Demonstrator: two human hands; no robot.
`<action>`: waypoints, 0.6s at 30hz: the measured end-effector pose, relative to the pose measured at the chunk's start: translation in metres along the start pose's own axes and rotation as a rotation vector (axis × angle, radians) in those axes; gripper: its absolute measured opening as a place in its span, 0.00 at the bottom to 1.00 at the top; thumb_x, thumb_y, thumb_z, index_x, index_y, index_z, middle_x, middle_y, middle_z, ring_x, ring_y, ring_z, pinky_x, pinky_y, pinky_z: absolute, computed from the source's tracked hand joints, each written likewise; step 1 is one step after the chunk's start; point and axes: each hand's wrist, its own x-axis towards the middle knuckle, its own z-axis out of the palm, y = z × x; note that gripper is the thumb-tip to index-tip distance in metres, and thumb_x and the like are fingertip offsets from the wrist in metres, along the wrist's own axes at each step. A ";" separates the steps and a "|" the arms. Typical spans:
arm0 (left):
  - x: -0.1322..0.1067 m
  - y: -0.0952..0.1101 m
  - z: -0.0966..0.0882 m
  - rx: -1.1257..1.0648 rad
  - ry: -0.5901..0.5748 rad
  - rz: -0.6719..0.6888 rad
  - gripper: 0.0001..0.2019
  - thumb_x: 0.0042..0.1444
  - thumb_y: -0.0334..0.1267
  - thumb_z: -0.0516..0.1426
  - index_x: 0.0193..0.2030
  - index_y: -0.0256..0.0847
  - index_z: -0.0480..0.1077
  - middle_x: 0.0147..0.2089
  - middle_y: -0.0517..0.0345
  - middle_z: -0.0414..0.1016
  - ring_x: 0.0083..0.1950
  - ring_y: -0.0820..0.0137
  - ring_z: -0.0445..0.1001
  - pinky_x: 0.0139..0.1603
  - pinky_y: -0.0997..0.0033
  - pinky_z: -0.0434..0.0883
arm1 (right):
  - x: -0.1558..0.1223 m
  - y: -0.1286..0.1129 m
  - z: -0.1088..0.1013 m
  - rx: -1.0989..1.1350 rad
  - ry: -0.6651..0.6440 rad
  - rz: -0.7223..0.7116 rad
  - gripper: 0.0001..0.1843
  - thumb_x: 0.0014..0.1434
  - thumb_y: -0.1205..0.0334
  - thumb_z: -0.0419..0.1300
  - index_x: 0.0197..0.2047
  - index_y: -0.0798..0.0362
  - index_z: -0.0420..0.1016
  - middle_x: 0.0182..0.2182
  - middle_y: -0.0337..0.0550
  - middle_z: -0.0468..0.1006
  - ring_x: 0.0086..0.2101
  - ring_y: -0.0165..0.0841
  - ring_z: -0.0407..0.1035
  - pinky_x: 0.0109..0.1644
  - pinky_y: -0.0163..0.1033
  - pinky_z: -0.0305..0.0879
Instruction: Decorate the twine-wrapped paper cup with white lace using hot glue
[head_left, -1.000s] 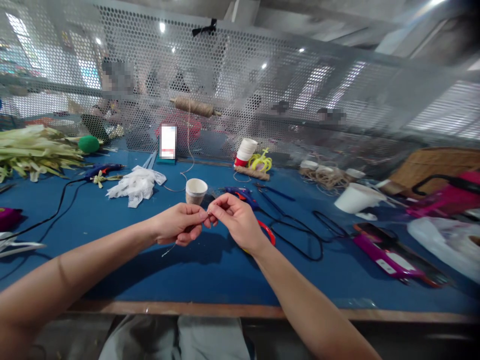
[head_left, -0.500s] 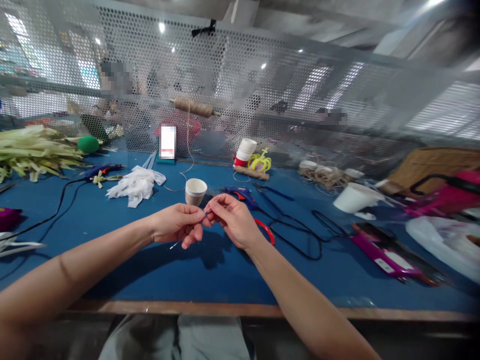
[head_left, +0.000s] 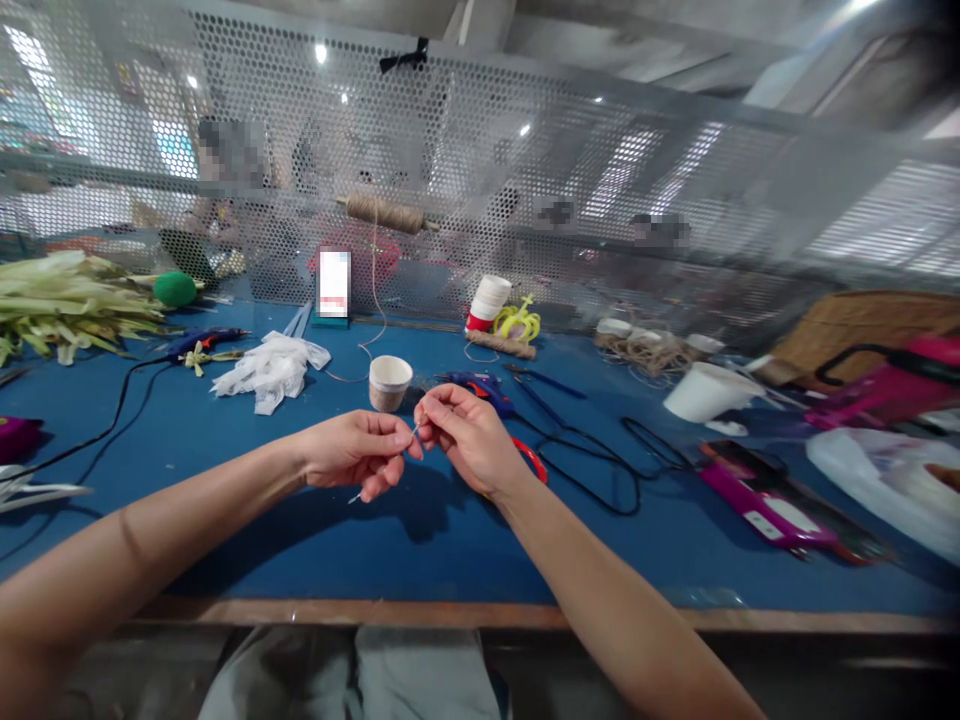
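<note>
My left hand [head_left: 358, 452] and my right hand [head_left: 466, 438] meet above the blue table [head_left: 420, 540], fingertips almost touching. Both pinch a thin silvery wire or needle [head_left: 354, 495]; its lower end pokes out below my left fingers and its upper end sits between my right thumb and forefinger. A small paper cup [head_left: 389, 382] stands just behind the hands. What, if anything, is on the wire is too small to make out.
Blue glue guns [head_left: 480, 388] [head_left: 202, 342], black cables, red-handled scissors [head_left: 534, 460], crumpled white plastic [head_left: 270, 368], green leaf strips [head_left: 67, 300], a twine spool [head_left: 386, 213] on the mesh screen, stacked cups [head_left: 491, 300], a tipped white cup [head_left: 701, 392], and pink tools [head_left: 765, 500] lie around. People sit beyond the mesh.
The hands stay together in nearly the same place. The wire's lower end has shifted slightly right, and my right fingers have re-pinched its top.
</note>
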 end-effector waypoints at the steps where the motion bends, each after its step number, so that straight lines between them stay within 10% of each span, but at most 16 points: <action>1: -0.001 0.001 0.000 0.022 0.007 0.005 0.12 0.50 0.42 0.57 0.32 0.34 0.66 0.18 0.62 0.70 0.13 0.77 0.66 0.13 0.81 0.63 | 0.000 0.000 0.000 0.004 -0.002 0.009 0.11 0.46 0.59 0.64 0.26 0.56 0.68 0.22 0.36 0.73 0.21 0.22 0.64 0.24 0.31 0.61; 18: -0.002 0.006 0.004 0.461 0.240 0.049 0.13 0.50 0.44 0.56 0.33 0.34 0.66 0.21 0.61 0.72 0.18 0.76 0.71 0.19 0.77 0.67 | 0.004 0.009 -0.004 -0.248 0.058 -0.122 0.12 0.50 0.56 0.61 0.26 0.56 0.67 0.22 0.37 0.74 0.21 0.26 0.69 0.26 0.34 0.69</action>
